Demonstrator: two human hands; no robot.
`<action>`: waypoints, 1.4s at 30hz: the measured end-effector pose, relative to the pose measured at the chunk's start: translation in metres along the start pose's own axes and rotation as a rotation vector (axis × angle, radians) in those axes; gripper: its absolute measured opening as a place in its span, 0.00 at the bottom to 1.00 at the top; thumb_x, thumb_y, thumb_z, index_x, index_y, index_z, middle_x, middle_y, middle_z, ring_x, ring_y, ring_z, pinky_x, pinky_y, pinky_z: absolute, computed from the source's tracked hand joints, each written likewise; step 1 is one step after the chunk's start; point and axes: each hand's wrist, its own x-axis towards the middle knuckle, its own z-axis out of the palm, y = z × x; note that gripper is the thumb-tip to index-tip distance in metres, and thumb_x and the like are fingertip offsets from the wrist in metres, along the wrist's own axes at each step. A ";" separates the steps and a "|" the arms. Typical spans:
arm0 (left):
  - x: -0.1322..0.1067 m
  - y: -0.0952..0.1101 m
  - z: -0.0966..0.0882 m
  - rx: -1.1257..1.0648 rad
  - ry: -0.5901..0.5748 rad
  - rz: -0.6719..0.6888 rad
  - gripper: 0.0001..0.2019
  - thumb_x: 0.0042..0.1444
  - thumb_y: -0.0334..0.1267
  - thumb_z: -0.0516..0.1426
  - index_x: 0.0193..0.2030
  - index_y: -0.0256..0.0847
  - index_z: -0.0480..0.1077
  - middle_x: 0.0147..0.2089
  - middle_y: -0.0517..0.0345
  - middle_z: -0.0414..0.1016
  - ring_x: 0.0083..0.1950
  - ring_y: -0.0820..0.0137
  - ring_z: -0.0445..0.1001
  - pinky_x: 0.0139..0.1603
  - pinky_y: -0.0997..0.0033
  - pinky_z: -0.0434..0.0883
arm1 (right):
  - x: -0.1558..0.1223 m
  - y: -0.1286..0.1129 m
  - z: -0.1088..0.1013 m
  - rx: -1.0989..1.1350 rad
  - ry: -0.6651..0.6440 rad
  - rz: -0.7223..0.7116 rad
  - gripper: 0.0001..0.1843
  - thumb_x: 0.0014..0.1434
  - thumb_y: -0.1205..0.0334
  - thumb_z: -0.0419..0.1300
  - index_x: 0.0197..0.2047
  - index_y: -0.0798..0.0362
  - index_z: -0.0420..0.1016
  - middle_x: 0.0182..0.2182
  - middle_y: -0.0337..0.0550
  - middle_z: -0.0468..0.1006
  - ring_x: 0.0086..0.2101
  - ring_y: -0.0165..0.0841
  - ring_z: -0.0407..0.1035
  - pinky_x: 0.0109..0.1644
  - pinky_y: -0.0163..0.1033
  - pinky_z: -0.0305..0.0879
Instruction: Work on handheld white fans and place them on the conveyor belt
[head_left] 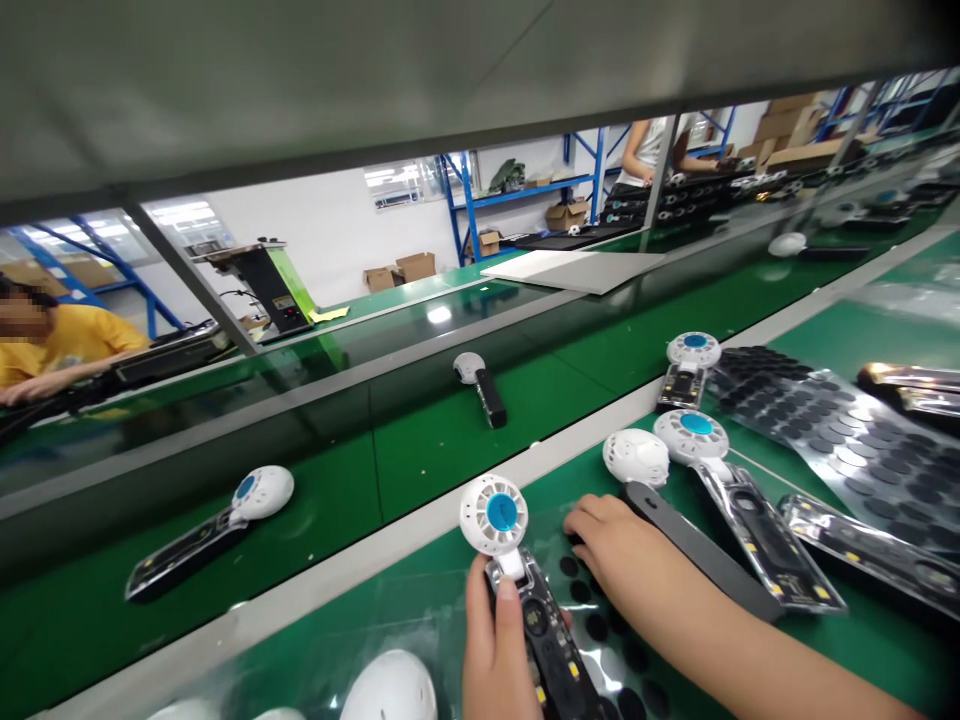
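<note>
My left hand (499, 640) is closed around the dark handle of a handheld fan (501, 510). That fan's white round head points up and has a blue disc at its centre; lights and parts show through its clear handle cover. Just right of it, my right hand (611, 540) is over a clear sheet of black round stickers (596, 627). Its fingers are bent down at the sheet's upper edge, and the fingertips are partly hidden. Beyond my right wrist lie a fan with a grey handle (697, 550) and another fan with a blue disc (757, 520).
Fans lie on the green conveyor belt (405, 460), one at left (210, 535) and one mid-belt (481, 388). More black stickers (840, 430) spread at right. White fan heads (390, 690) show at the bottom edge. A metal shelf (337, 80) hangs overhead. Two people work across the line.
</note>
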 end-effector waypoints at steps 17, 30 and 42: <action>-0.014 0.017 0.002 0.085 0.010 0.046 0.22 0.55 0.49 0.46 0.55 0.43 0.57 0.56 0.50 0.65 0.60 0.57 0.58 0.59 0.59 0.49 | -0.024 -0.033 -0.022 0.765 -0.142 -0.109 0.10 0.53 0.72 0.56 0.28 0.50 0.77 0.29 0.38 0.74 0.34 0.32 0.69 0.39 0.33 0.63; -0.020 0.026 0.007 0.151 0.028 0.034 0.25 0.53 0.48 0.43 0.55 0.38 0.54 0.57 0.44 0.62 0.60 0.54 0.56 0.56 0.58 0.51 | -0.025 -0.035 -0.015 0.698 -0.106 -0.129 0.12 0.53 0.75 0.58 0.29 0.49 0.79 0.29 0.35 0.77 0.34 0.29 0.70 0.40 0.30 0.62; -0.015 0.017 0.004 0.107 0.013 0.052 0.24 0.52 0.49 0.45 0.54 0.41 0.57 0.56 0.48 0.64 0.58 0.58 0.59 0.56 0.60 0.53 | -0.027 -0.031 -0.007 0.575 -0.044 -0.285 0.12 0.55 0.76 0.57 0.31 0.49 0.77 0.30 0.37 0.74 0.37 0.30 0.66 0.40 0.31 0.62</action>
